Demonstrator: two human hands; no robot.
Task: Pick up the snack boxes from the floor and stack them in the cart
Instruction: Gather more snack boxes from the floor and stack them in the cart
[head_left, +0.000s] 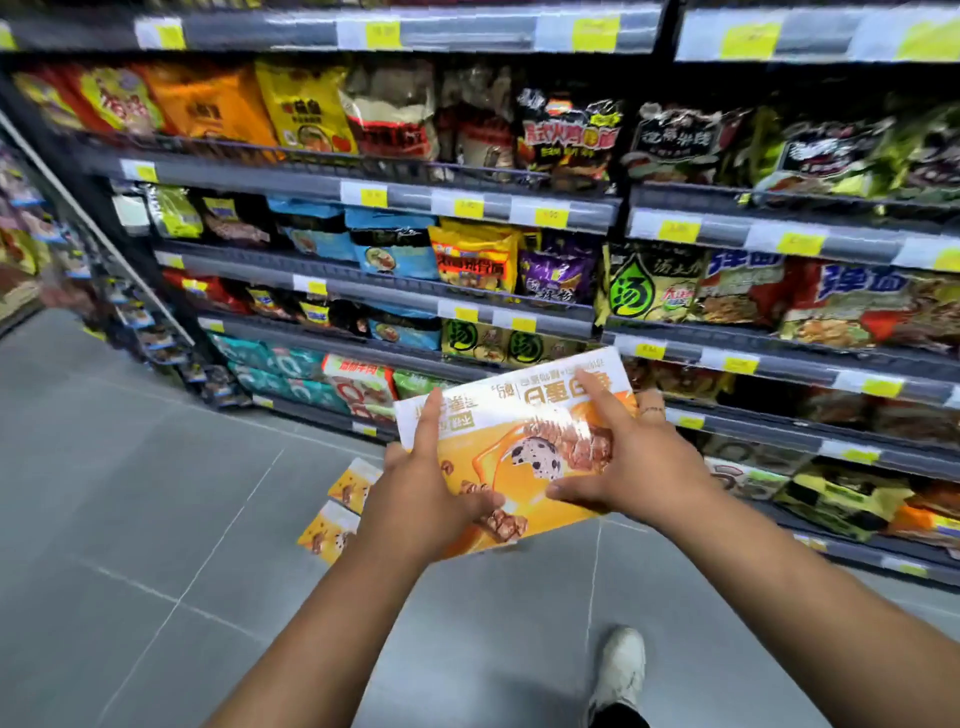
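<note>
Between the two hands, in the head view (the only view given), a flat orange and white snack box (519, 447) is held in the air above the grey floor (156, 519), face up and a little tilted, with its far end towards the shelves (363, 192). The left hand (415, 499) holds the left near corner: its grip is pinching the box, thumb on the printed face and forefinger stretched along the left edge, while the other fingers are hidden under the box. The right hand (634, 467) holds the right side in the same way, thumb pressed on the face near the bottom edge and forefinger lying forward over the white band; the remaining fingers pass beyond the right edge.

Two more boxes of the same print lie on the floor just beside the left wrist, the upper box (353, 483) and the lower box (324, 532), partly covered by the arm. A white shoe (621, 670) stands near the bottom of the picture. The cart is not in view, so I cannot tell on which side it stands.

I judge the step in hand to be carrying this box to the cart. To do it well, the box should be kept level with both grips firm on opposite sides, then laid flat and square in the cart so that the other boxes can rest evenly on it.
</note>
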